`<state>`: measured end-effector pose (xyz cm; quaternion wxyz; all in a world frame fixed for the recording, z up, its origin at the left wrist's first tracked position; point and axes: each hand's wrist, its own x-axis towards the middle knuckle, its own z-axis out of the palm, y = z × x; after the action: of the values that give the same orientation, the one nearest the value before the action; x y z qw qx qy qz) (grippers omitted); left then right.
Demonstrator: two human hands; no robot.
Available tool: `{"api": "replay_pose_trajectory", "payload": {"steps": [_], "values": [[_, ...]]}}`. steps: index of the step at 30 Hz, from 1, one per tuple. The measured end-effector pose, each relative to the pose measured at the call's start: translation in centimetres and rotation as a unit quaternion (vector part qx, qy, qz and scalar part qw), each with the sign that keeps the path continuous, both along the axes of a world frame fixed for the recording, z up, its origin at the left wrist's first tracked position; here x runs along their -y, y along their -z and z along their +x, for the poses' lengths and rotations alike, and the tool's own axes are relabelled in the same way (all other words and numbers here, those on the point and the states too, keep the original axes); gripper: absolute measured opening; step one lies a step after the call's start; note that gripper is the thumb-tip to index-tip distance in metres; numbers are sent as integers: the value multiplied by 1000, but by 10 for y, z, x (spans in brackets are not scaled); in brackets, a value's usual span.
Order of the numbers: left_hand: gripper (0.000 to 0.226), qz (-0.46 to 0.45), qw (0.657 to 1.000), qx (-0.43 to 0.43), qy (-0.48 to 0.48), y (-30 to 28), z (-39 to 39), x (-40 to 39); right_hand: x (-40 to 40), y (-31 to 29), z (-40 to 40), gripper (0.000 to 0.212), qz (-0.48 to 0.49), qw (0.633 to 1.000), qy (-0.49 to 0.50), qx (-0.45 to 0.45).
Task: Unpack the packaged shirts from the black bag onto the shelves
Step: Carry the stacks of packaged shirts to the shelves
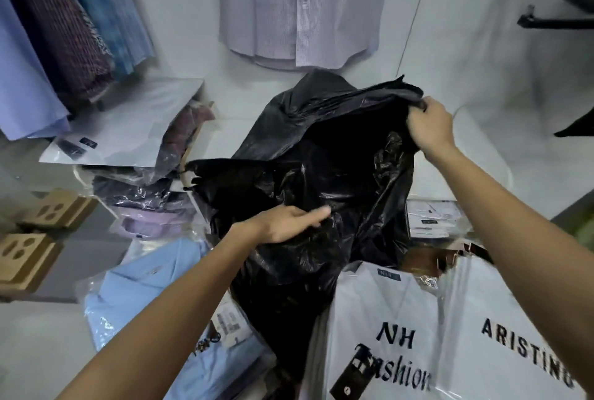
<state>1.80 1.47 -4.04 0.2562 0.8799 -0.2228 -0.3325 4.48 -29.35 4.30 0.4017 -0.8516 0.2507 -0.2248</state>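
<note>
Head view. Right hand (430,124) raised at upper right, fingers curled and clamped on the rim of the black bag (308,181), pulling that edge up. Left hand (289,223) reaches in from lower left, fingers extended and close together, resting on the bag's front fold. Bag sits centre on the shelf among packaged shirts (379,329), long axis roughly vertical in frame, mouth opening toward the camera.

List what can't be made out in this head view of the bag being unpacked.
- Inside of the black bag: dark folds hide any shirts left.
- Left hand: fingertips motion-blurred, contact with the bag unclear.
- Packaged blue shirt: partly covered by the left arm; label too small to read.
- White packaged shirt: cut off by the bottom edge.
</note>
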Motion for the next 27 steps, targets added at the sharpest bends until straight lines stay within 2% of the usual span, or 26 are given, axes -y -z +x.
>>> {"api": "replay_pose_trajectory", "payload": {"steps": [2,4,6,9,12,16,19,23,25,27], "values": [[69,-31,997,61,-29,-3,12,2,5,-12,-7,17,10,1000,-2,-3],[55,-44,984,161,-65,-13,30,1,9,-16,-15,17,20,1000,-6,3],[51,-75,972,193,-109,-35,45,-3,14,-15,-22,18,17,1000,-6,-1],[50,-86,970,170,-148,-60,59,3,25,-13,-33,25,-24,999,-2,-29],[48,-89,982,115,-124,-61,57,47,33,-15,-45,27,-57,997,-13,-42],[47,-73,993,8,-90,-31,50,138,37,-27,-58,27,-118,990,-47,-64],[42,-78,986,-40,-144,2,53,192,36,-37,-67,36,-180,978,-66,-86],[51,-149,955,-117,-227,27,59,237,43,-42,-81,38,-226,964,-87,-108],[52,-145,955,-146,-214,37,62,252,51,-41,-86,42,-234,960,-96,-117],[55,-96,970,-160,-156,41,57,259,57,-41,-91,45,-245,955,-99,-131]]}}
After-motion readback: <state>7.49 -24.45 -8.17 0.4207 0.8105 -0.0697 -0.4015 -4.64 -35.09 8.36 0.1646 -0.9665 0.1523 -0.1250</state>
